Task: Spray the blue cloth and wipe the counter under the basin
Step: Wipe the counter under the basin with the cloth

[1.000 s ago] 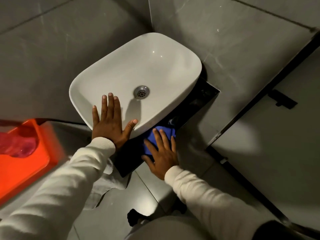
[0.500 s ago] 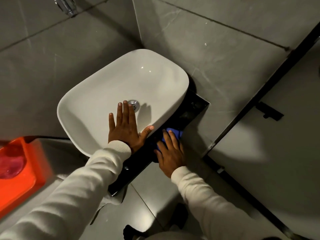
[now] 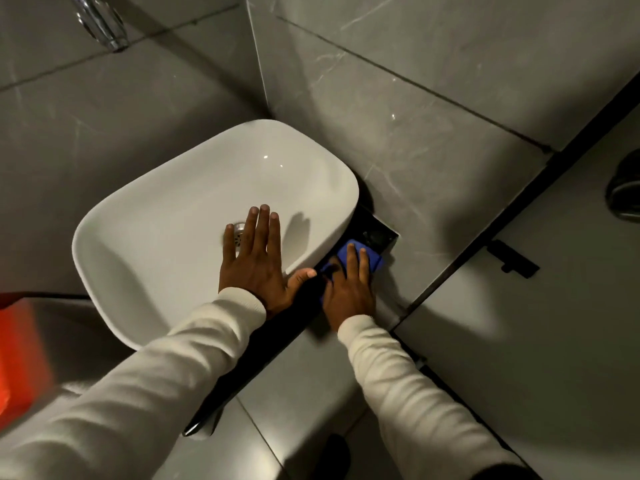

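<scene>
1. The cloth (image 3: pixel 360 256) lies on the black worktop (image 3: pixel 277 336), tucked at the basin's right edge and near the worktop's far right corner. Only its far part shows; the rest is under the right hand.
2. The right hand (image 3: pixel 349 289) lies flat on the cloth, fingers (image 3: pixel 352 261) stretched forward and close together, pressing it down rather than pinching it. This grip is a palm-down press, with no fold gathered that I can see.
3. The left hand (image 3: pixel 256 261) is spread wide on the basin (image 3: pixel 166 237), palm near the front rim, fingertips close to the drain (image 3: pixel 238 233), thumb at the rim just beside the right hand. It holds nothing; it looks like a brace.
4. The step in hand, as I judge it, is the wipe itself, along the strip of worktop beside and under the basin. No spray bottle is in view, so whether the cloth is damp cannot be told.
5. The next move likely calls for pushing the cloth into the dark corner by the wall (image 3: pixel 433 150), then drawing it back along the front strip toward the left, with steady downward pressure and the fingers kept low to clear the basin's overhang.
6. Further out: a tap (image 3: pixel 104 27) at top left and a blurred orange object (image 3: pixel 20 358) at the left edge.
</scene>
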A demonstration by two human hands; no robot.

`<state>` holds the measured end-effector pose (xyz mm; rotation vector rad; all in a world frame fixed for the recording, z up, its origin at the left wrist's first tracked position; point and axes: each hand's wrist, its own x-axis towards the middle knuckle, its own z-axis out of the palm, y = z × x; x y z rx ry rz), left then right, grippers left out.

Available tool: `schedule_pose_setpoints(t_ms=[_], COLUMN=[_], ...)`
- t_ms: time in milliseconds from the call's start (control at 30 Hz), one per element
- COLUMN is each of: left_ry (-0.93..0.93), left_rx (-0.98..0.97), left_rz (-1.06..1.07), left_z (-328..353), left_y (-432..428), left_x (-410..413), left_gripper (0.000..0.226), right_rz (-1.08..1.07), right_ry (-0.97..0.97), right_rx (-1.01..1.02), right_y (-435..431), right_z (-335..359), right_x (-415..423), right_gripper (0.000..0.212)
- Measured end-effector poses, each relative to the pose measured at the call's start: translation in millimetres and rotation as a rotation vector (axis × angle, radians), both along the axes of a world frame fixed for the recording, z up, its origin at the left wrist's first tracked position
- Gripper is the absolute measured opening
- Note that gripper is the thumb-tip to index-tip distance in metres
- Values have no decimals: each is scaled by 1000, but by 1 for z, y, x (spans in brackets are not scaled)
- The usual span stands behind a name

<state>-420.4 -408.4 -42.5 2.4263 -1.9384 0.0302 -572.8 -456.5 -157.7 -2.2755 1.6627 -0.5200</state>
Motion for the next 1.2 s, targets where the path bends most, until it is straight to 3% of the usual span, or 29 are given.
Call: schedule_pose_setpoints(t_ms=[167, 467, 667, 800, 1000, 1100, 1200], left_ry=[23, 43, 55, 2, -1, 32, 333], left_rx=[-49, -27, -57, 24, 104, -36, -287], left_rz=[-4, -3, -18, -41, -61, -13, 197], left_z=[-5, -5, -2, -5, 0, -4, -25], left_y=[-12, -17, -12, 17, 74, 123, 195], left_x=[-9, -10, -9, 8, 44, 69, 91], left_gripper=[105, 101, 100, 102, 106, 94, 84], right_rz=[-124, -53, -168, -238, -49, -8, 0], right_ry=[85, 152, 115, 40, 159, 193, -63], right_rx=[60, 81, 104, 163, 238, 100, 166], right_y=[-58, -53, -65, -20, 112, 180, 230], right_z=[5, 0, 10, 19, 43, 54, 51], right_x=[-20, -12, -10, 6, 57, 87, 107], right_gripper=[58, 55, 57, 59, 70, 77, 66])
